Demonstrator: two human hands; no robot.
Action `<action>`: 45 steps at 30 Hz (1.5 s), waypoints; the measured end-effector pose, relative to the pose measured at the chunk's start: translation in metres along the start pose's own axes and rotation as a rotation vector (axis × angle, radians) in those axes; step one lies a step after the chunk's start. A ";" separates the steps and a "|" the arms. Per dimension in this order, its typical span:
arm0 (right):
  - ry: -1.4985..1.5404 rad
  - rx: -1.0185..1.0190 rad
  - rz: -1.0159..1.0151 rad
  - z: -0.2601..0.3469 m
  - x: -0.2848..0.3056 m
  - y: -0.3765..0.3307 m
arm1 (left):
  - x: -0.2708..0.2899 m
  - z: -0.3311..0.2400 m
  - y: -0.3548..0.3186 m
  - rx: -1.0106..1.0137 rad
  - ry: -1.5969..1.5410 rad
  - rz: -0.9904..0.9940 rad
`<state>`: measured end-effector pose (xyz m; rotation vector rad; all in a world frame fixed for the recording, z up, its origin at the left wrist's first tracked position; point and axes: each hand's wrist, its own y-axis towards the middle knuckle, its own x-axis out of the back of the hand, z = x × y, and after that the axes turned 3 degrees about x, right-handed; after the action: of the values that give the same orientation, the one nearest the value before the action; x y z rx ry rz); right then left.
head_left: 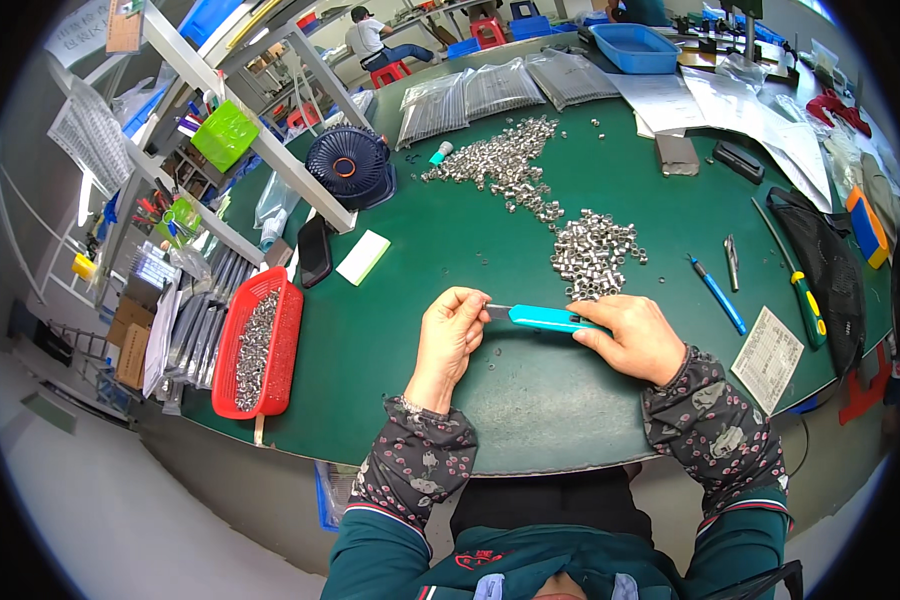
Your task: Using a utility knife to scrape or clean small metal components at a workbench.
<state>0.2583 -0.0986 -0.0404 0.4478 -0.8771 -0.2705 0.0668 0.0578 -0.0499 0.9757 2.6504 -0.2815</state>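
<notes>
My right hand is closed round the rear of a teal utility knife, held level above the green table. Its blade points left and meets the fingertips of my left hand. Those fingers are pinched at the blade's tip; whatever small thing sits between them is hidden. Just beyond the knife lies a heap of small silvery metal rings. A wider spread of similar metal pieces reaches back from it. A few tiny bits are scattered on the table near my hands.
At the left edge stands a red basket of small metal parts. Near it are a phone, a notepad and a fan. On the right lie a blue pen, a screwdriver and a printed card.
</notes>
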 end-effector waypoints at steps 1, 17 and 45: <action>0.000 -0.001 0.000 0.000 0.000 0.000 | -0.001 0.000 0.000 -0.012 0.045 -0.024; -0.235 0.068 -0.233 0.011 -0.002 0.000 | 0.001 0.002 0.000 0.061 -0.073 -0.117; -0.035 -0.034 -0.045 0.002 -0.001 -0.001 | 0.005 0.005 0.004 -0.033 -0.099 0.032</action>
<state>0.2561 -0.0993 -0.0410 0.4327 -0.8964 -0.3346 0.0670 0.0620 -0.0566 0.9676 2.5395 -0.2711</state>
